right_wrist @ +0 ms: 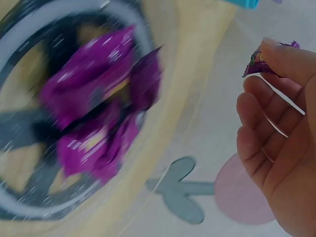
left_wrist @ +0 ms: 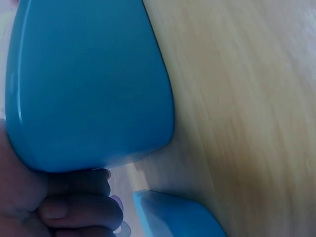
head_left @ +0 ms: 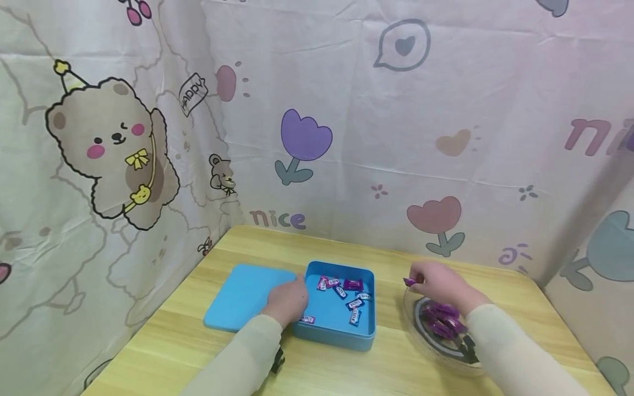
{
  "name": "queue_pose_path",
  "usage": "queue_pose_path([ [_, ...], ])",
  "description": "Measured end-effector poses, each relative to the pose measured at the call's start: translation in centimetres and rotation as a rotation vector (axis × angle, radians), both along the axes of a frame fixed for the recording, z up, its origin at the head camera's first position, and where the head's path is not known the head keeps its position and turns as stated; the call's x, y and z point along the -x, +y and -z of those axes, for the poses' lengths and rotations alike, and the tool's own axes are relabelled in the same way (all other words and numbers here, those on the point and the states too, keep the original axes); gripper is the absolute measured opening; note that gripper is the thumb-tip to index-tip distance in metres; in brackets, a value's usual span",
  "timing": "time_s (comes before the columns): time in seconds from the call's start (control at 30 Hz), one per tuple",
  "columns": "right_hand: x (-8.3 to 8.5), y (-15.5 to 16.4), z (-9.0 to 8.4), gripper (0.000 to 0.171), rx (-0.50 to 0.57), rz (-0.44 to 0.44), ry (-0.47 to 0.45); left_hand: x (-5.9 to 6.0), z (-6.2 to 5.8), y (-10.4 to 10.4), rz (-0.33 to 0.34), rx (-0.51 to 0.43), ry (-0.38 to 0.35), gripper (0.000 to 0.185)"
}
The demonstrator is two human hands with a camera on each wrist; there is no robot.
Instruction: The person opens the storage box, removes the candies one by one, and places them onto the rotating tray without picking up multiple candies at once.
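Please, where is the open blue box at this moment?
In the head view, the blue box stands on the wooden table, below the picture's centre, right of the flat blue lid; the left hand is at the box's left side.

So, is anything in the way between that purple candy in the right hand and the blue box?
Nothing visible blocks it: between the purple candy in the right hand and the open blue box, only tabletop shows. The box's raised side would probably need clearing.
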State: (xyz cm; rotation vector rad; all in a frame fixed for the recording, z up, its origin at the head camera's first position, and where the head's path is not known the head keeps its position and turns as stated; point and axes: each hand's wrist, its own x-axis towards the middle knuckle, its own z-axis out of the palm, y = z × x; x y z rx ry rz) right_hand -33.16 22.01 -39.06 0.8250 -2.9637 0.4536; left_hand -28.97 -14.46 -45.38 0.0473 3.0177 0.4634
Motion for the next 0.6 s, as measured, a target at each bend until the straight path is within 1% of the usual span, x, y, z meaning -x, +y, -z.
queue_pose_path([
  [0.2, -0.5, 2.3, 0.9, 0.015, -0.027, 0.070, -0.033, -0.2, -0.2, 0.0, -0.011, -0.013, -0.010, 0.051],
  [0.37, -0.4, 3.9, 2.0, 0.011, -0.056, 0.137, -0.079, -0.3, -0.4, 0.1, -0.015, -0.010, -0.010, 0.050],
  [0.47, -0.4, 4.5, 2.4, 0.009, -0.092, 0.171, -0.097, -0.4, -0.5, 0.1, -0.013, -0.008, -0.011, 0.050],
  [0.53, -0.4, 4.7, 2.5, 0.008, -0.121, 0.194, -0.097, -0.4, -0.4, 0.1, -0.010, -0.002, -0.011, 0.050],
  [0.6, -0.3, 4.8, 2.6, 0.007, -0.149, 0.204, -0.078, -0.4, -0.4, 0.2, -0.007, 0.006, -0.010, 0.050],
])
